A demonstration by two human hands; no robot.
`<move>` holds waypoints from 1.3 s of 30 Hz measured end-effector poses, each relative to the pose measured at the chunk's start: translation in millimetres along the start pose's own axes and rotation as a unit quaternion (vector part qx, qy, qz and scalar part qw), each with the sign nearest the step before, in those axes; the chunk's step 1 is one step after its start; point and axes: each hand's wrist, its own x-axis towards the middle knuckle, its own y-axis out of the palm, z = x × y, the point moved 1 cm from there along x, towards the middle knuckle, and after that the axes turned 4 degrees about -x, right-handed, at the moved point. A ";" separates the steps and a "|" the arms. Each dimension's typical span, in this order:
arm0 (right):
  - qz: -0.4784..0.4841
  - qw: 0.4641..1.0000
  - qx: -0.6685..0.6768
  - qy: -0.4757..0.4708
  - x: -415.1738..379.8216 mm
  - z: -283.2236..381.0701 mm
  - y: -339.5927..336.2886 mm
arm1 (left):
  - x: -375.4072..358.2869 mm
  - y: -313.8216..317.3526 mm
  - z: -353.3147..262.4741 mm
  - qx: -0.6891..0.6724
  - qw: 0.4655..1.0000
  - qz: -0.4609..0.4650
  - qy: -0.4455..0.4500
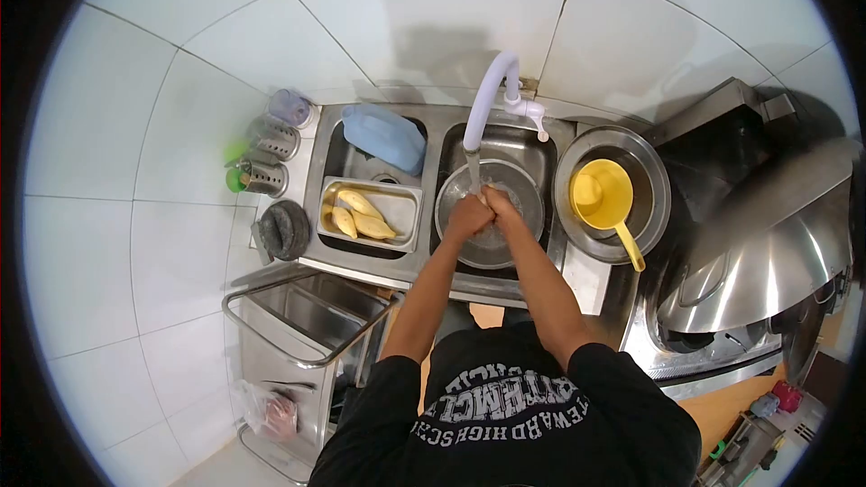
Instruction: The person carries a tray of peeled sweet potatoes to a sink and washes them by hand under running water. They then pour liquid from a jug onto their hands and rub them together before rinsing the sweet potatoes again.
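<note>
Both my hands are together under the running water, over a round metal bowl (516, 252) of water in the right sink basin. My left hand (468, 217) is closed, its fingers curled against the other hand. Beside it my right hand (501, 204) is closed too. A small pale bit shows between them, but the fingers hide what it is. Water falls from the white curved faucet (487, 101) just behind my hands. In the left basin, a rectangular metal tray (408, 221) holds several yellow, elongated pieces (364, 206) that look like peeled bananas or roots.
A blue plastic jug (383, 137) lies behind the tray. Right of the sink, a yellow dipper (615, 188) rests in a large metal basin (657, 216). A big metal lid (767, 280) covers the stove area. A stone mortar (285, 230) and perforated metal holders (263, 179) stand left.
</note>
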 end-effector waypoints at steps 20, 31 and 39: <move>-0.034 0.989 0.139 0.035 -13.3 -20.3 17.8 | 7.1 23.5 48.8 0.214 0.937 -0.187 0.203; -0.004 0.971 0.240 0.003 -26.4 -22.1 30.5 | 9.2 30.9 43.3 -0.297 0.947 -0.122 0.024; -0.096 0.980 -0.032 -0.172 -48.5 6.4 28.7 | 21.8 28.4 21.3 -0.484 0.869 -0.059 0.082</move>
